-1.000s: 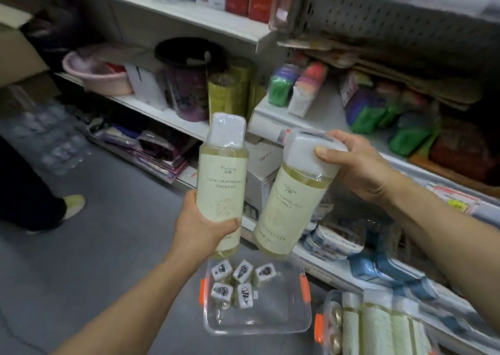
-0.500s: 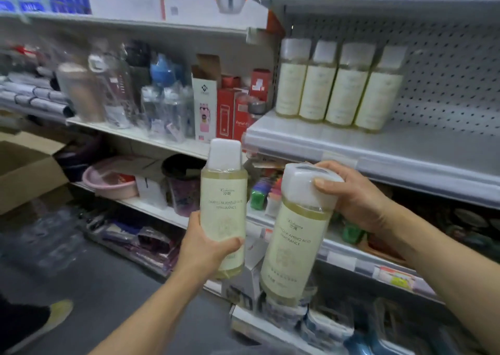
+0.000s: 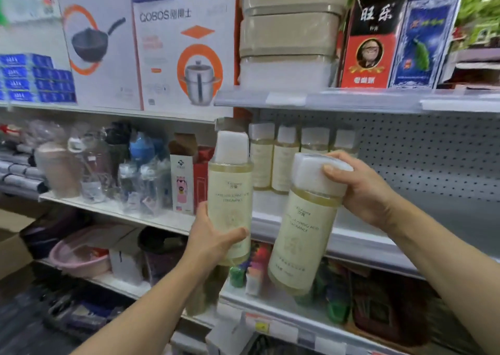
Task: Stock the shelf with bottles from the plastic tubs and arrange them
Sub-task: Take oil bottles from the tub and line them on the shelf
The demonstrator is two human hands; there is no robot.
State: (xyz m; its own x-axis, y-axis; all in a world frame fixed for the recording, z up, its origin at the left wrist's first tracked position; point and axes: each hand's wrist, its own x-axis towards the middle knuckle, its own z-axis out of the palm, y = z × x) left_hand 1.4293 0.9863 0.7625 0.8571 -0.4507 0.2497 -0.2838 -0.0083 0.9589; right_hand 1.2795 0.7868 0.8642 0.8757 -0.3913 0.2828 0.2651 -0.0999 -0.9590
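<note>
The left hand [image 3: 213, 239] grips the lower body of a tall clear plastic bottle of pale yellow liquid with a cream label and a frosted white cap [image 3: 230, 192], thumb across the front of the label and the other fingers curled behind it. This bottle stands upright in the air in front of the grey metal shelf [image 3: 405, 230].

The right hand [image 3: 362, 189] holds a second bottle of the same kind [image 3: 300, 227] by its cap, fingers [image 3: 331, 169] wrapped over the top of the cap. That bottle hangs tilted, its base swung towards the left and lower than the shelf edge. The two bottles are near each other but apart.

On the grey shelf, against the perforated back panel [image 3: 433, 165], a row of four matching yellow bottles with white caps [image 3: 286, 159] stands upright, partly hidden behind the two held ones. The shelf stretch right of that row is bare grey metal.

Above, a white cookware box printed with a steel pot [image 3: 184, 51] stands beside stacked beige plastic containers [image 3: 289, 35] and a red-and-black carton [image 3: 370, 38]. To the left, wrapped clear drinking bottles [image 3: 94, 165] crowd a white shelf, with a pink plastic basin [image 3: 78, 257] on the shelf below.
</note>
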